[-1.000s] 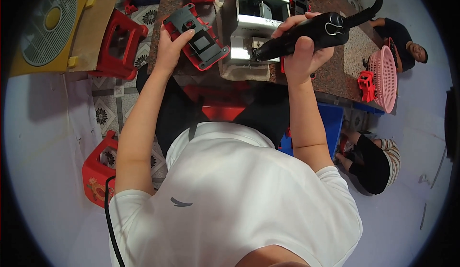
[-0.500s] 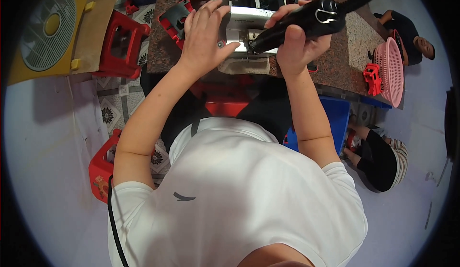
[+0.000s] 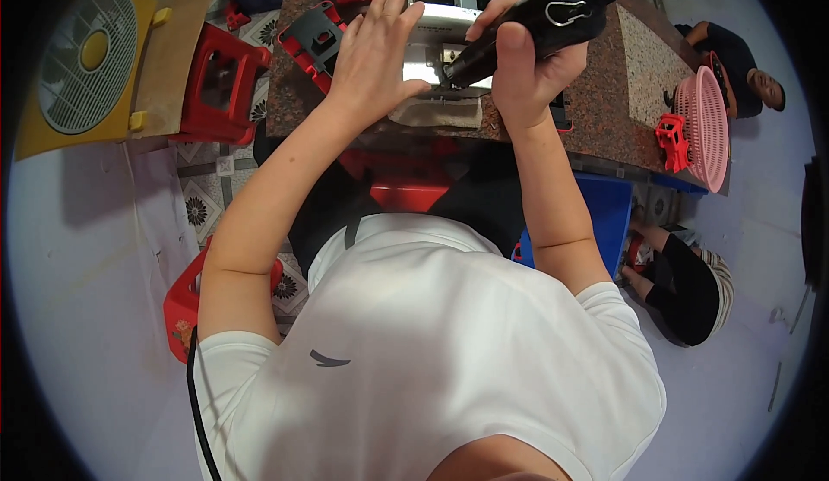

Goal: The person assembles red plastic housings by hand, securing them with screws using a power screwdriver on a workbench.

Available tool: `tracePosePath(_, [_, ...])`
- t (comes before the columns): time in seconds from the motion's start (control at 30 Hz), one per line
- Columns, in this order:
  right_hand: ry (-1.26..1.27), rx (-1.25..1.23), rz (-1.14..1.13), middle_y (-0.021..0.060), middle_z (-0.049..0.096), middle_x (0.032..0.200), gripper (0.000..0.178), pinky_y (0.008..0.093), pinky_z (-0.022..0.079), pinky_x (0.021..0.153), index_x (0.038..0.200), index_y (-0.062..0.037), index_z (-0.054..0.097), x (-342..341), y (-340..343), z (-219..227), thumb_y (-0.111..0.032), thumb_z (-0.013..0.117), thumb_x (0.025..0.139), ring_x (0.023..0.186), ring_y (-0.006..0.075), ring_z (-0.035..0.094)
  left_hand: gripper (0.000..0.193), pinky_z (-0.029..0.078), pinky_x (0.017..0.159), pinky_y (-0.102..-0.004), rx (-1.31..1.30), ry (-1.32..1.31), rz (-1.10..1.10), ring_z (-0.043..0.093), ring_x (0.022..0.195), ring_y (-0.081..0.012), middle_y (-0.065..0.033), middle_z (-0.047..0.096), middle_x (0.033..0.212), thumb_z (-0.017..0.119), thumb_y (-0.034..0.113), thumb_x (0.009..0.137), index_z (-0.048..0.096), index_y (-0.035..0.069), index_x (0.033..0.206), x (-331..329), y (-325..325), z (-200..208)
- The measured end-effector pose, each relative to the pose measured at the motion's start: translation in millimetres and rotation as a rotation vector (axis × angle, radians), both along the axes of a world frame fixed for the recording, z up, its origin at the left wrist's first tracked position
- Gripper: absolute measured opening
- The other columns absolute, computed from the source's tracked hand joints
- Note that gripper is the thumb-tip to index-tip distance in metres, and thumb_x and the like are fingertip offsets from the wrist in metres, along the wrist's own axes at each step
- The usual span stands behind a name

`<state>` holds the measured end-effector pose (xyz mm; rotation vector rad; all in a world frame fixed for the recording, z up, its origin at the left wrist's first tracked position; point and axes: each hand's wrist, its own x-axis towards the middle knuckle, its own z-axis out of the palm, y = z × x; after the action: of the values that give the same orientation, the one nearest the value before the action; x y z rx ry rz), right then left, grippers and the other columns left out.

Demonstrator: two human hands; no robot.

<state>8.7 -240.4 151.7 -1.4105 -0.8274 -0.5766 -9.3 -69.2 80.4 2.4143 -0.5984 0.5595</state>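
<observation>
My right hand (image 3: 534, 88) is wrapped round a black corded electric screwdriver (image 3: 518, 36) with a wire hanging loop at its back end. The tool slants down to the left, and its tip meets the small metal seat at the front of a white-and-metal bench machine (image 3: 442, 25). Whether a screw sits under the tip is too small to tell. My left hand (image 3: 364, 71) lies along the machine's left side with fingers stretched out, its thumb reaching toward the tip. A grey cloth-like pad (image 3: 439, 113) lies at the machine's near edge.
Red-and-black plastic cases (image 3: 318, 41) lie around the machine on the speckled stone table (image 3: 596, 92). To the right stand a pink basket (image 3: 710, 127) and a red plastic part (image 3: 672, 142). Red stools (image 3: 223, 84) and a yellow fan (image 3: 86, 58) are leftward. Two people are at right.
My right hand and the screwdriver have shifted slightly left and away from me. My left hand stays beside the machine, its fingers a little farther forward.
</observation>
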Motion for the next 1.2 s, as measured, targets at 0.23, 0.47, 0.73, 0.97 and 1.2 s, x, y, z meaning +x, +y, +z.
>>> tracePosePath(0.23, [0.037, -0.005, 0.025, 0.0156, 0.062, 0.078, 0.047, 0.0264, 0.051, 0.055, 0.114, 0.0018, 0.046, 7, 3, 1, -0.033, 0.067, 0.09, 0.062, 0.0185, 0.062, 0.096, 0.03, 0.107, -0.0544, 0.045, 0.043, 0.054, 0.023, 0.143, -0.0344, -0.0151, 0.026, 0.153, 0.086, 0.027, 0.063, 0.031, 0.014, 0.141, -3, -1, 1])
tracePosePath(0.47, [0.181, 0.212, 0.339, 0.0126, 0.059, 0.077, 0.046, 0.0296, 0.051, 0.054, 0.11, -0.0015, 0.047, 20, -19, 95, -0.037, 0.066, 0.089, 0.06, 0.0181, 0.059, 0.094, 0.03, 0.108, -0.0535, 0.106, 0.041, 0.075, 0.024, 0.143, -0.032, -0.0159, 0.028, 0.152, 0.084, 0.029, 0.065, 0.033, 0.012, 0.141, -4, -5, 9])
tracePosePath(0.73, [-0.002, -0.007, -0.014, 0.0174, 0.061, 0.082, 0.043, 0.033, 0.054, 0.06, 0.116, 0.0015, 0.043, -5, -8, 12, -0.02, 0.068, 0.088, 0.066, 0.021, 0.063, 0.072, 0.036, 0.105, -0.0479, -0.118, 0.022, 0.061, 0.04, 0.132, -0.0343, -0.0172, 0.045, 0.14, 0.081, 0.022, 0.069, 0.046, 0.007, 0.13, -17, 8, 21])
tracePosePath(0.97, [-0.076, -0.047, -0.026, 0.0181, 0.062, 0.084, 0.044, 0.0322, 0.054, 0.061, 0.118, 0.0016, 0.041, -6, -15, -2, -0.019, 0.066, 0.089, 0.066, 0.021, 0.062, 0.06, 0.038, 0.099, -0.0367, -0.791, 0.089, 0.571, 0.047, 0.119, -0.0253, -0.0167, 0.046, 0.127, 0.077, 0.022, 0.078, 0.044, 0.0, 0.123, -26, 85, -17])
tracePosePath(1.2, [0.036, -0.014, -0.05, 0.0119, 0.063, 0.085, 0.036, 0.0284, 0.052, 0.066, 0.112, -0.0012, 0.042, -6, 2, 6, -0.013, 0.067, 0.088, 0.071, 0.0166, 0.062, 0.094, 0.032, 0.108, -0.037, -1.15, 0.589, 0.316, 0.039, 0.132, -0.0282, -0.0207, 0.041, 0.137, 0.081, 0.027, 0.075, 0.023, -0.003, 0.143, -5, 108, -61])
